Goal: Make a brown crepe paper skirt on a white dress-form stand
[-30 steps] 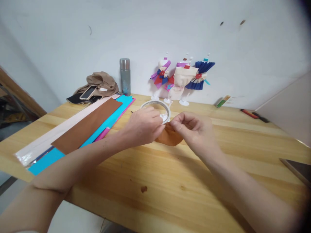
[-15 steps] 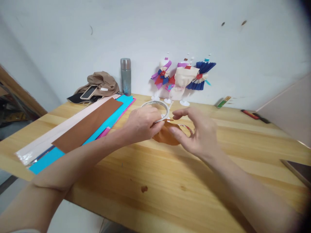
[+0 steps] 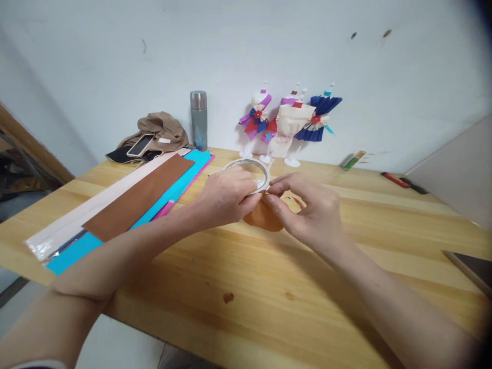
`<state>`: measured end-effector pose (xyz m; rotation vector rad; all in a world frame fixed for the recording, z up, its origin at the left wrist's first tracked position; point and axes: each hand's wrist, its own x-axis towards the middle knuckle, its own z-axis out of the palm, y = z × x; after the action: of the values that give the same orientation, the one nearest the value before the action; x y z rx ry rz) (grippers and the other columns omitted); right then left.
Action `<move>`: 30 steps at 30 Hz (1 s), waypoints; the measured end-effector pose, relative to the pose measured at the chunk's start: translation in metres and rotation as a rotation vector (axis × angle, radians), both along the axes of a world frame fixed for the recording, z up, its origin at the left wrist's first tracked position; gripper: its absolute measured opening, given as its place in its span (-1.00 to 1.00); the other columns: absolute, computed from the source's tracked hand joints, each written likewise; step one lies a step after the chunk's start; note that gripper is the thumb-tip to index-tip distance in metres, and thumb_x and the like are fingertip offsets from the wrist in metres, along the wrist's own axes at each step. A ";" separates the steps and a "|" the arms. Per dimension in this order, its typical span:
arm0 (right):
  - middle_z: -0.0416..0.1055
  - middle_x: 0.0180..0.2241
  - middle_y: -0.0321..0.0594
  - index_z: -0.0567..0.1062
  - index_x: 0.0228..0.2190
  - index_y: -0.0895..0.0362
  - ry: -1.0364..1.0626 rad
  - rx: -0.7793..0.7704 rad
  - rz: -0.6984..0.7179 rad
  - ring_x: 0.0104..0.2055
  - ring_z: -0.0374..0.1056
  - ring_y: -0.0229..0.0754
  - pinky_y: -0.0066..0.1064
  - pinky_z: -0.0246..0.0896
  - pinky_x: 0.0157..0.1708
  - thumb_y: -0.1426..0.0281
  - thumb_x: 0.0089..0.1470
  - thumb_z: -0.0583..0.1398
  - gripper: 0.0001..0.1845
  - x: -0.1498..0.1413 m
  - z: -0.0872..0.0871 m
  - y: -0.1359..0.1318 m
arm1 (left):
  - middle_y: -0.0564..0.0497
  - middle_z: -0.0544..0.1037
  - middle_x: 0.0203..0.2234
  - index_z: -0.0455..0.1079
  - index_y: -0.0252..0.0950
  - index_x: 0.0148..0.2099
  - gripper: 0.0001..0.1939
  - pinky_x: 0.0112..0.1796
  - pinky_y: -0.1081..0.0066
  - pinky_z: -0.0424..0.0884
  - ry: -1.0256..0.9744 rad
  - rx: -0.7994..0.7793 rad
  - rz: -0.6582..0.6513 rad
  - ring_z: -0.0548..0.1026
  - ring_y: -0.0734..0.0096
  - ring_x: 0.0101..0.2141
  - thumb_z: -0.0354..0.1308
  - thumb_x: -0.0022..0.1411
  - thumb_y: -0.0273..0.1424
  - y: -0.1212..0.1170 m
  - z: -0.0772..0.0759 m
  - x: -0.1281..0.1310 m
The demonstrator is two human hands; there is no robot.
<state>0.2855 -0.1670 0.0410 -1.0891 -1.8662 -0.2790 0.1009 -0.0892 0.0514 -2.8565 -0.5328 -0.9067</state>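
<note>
My left hand (image 3: 228, 197) is closed on the near side of a white roll of tape (image 3: 265, 171), its thumb beside a gathered piece of orange-brown paper (image 3: 261, 218). From the right, my right hand (image 3: 309, 205) pinches thumb and forefinger together at the upper edge of that paper, close against the roll. What lies between these fingertips is too small to make out. Partly hidden behind my right hand is another ring-shaped roll (image 3: 295, 201) with some red on it.
Brown (image 3: 140, 197), blue and pale pink paper sheets lie at left. Behind them are a cap (image 3: 163, 130), a phone (image 3: 140, 145) and a flask (image 3: 199, 120). Decorated figures (image 3: 294, 123) stand by the wall. A green tube (image 3: 353, 161) and red-black cutter (image 3: 395, 179) lie right.
My right hand's fingers have closed from a spread position into a pinch at the paper's upper edge. My left hand and the roll have hardly moved.
</note>
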 end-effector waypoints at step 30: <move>0.56 -0.48 -0.29 0.47 -0.47 0.01 0.154 -0.162 0.004 -0.43 0.47 -0.13 -0.27 0.35 -0.37 0.40 0.12 0.29 -0.85 0.000 0.000 -0.002 | 0.02 0.46 -0.49 0.36 -0.28 -0.43 -0.67 -0.31 0.36 0.28 0.107 0.029 -0.016 0.39 0.35 -0.38 0.01 0.43 -0.36 0.001 0.005 -0.001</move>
<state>0.2852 -0.1694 0.0408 -1.1816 -1.7760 -0.0399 0.0995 -0.0885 0.0565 -2.8665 -0.4819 -0.7522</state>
